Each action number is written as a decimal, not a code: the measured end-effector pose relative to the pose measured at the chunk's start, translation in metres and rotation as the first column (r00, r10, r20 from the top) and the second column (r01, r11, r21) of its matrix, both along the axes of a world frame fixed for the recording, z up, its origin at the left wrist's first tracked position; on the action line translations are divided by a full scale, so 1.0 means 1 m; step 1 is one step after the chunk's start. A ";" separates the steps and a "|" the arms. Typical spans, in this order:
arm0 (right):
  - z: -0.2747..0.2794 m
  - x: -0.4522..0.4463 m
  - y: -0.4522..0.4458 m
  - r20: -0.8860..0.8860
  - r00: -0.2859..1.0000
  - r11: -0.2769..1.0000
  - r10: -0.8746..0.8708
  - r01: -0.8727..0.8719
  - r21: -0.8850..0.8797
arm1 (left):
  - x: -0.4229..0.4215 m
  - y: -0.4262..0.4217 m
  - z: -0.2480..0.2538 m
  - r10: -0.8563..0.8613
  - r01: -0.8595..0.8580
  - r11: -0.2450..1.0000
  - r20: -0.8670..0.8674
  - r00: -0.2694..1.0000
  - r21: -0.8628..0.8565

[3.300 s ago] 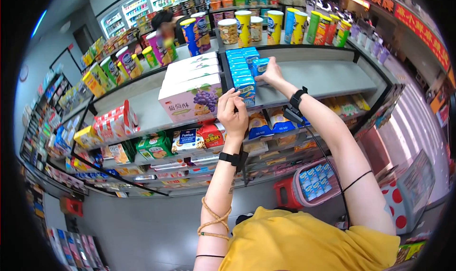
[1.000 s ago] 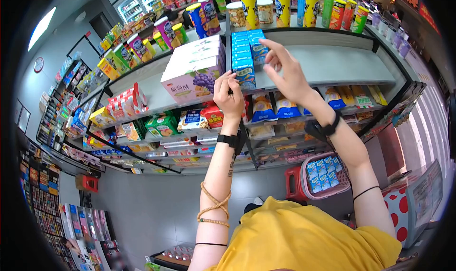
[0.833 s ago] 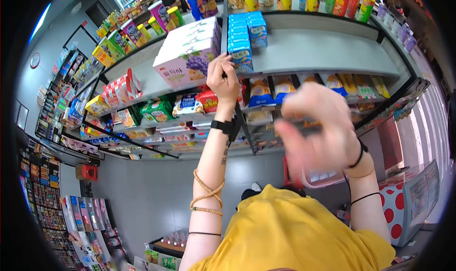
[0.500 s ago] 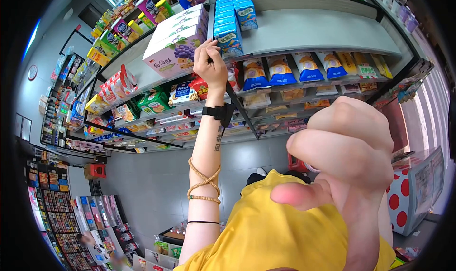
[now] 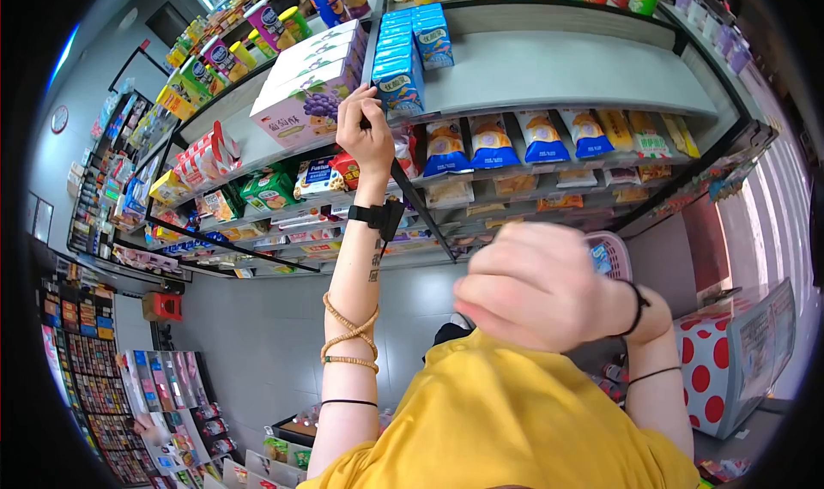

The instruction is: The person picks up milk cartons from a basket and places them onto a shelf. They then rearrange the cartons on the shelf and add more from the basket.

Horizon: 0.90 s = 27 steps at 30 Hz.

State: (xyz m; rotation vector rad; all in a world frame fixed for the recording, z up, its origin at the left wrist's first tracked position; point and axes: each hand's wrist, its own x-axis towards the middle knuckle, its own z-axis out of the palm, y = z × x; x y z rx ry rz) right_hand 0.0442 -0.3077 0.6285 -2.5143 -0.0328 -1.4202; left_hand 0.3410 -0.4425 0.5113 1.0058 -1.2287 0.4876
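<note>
at the shelf [image 5: 566, 73] | left hand [image 5: 366, 139] curled closed beside blue cartons [image 5: 400, 84] | right hand [image 5: 541, 287] withdrawn since, fisted

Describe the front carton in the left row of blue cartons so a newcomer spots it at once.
Find the grey shelf below the tall cans, then its pale grape-printed boxes. Just right stand two rows of blue cartons. The front carton of the left row is nearest the left hand and farther forward than the right row.
</note>
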 end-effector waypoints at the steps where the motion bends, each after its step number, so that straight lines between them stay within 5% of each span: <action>1: -0.021 0.000 -0.002 -0.186 0.982 0.997 0.042 -0.028 0.077 | 0.000 0.000 0.000 0.000 0.001 1.000 -0.002 1.000 0.003; 5: -0.203 -0.017 -0.013 -0.600 0.778 0.895 0.187 0.117 0.430 | 0.004 0.001 -0.003 -0.019 0.019 1.000 0.013 1.000 0.008; 6: -0.253 -0.032 -0.012 -0.772 0.613 0.876 0.166 0.268 0.401 | 0.005 0.000 -0.003 -0.019 0.019 1.000 0.026 0.999 -0.004; 9: -0.415 -0.105 0.001 -0.934 0.319 0.784 0.163 0.533 0.318 | -0.006 0.006 0.001 -0.049 0.050 0.997 -0.032 0.998 0.057; 13: -0.525 -0.214 0.043 -0.960 0.109 0.560 0.259 0.793 0.241 | -0.001 -0.004 -0.011 -0.011 0.010 1.000 0.027 1.000 0.027; 16: -0.552 -0.273 0.061 -0.913 0.167 0.466 0.373 0.817 0.340 | -0.001 -0.009 -0.017 -0.034 0.034 0.999 0.015 0.999 -0.007; 24: -0.599 -0.321 0.067 -0.915 0.400 0.140 0.057 0.904 0.404 | -0.004 -0.011 -0.020 0.050 -0.049 0.998 -0.020 0.999 0.032; 27: -0.604 -0.323 0.055 -0.894 0.437 -0.032 0.102 0.899 0.436 | -0.004 -0.011 -0.020 0.125 -0.124 0.991 -0.015 0.992 0.056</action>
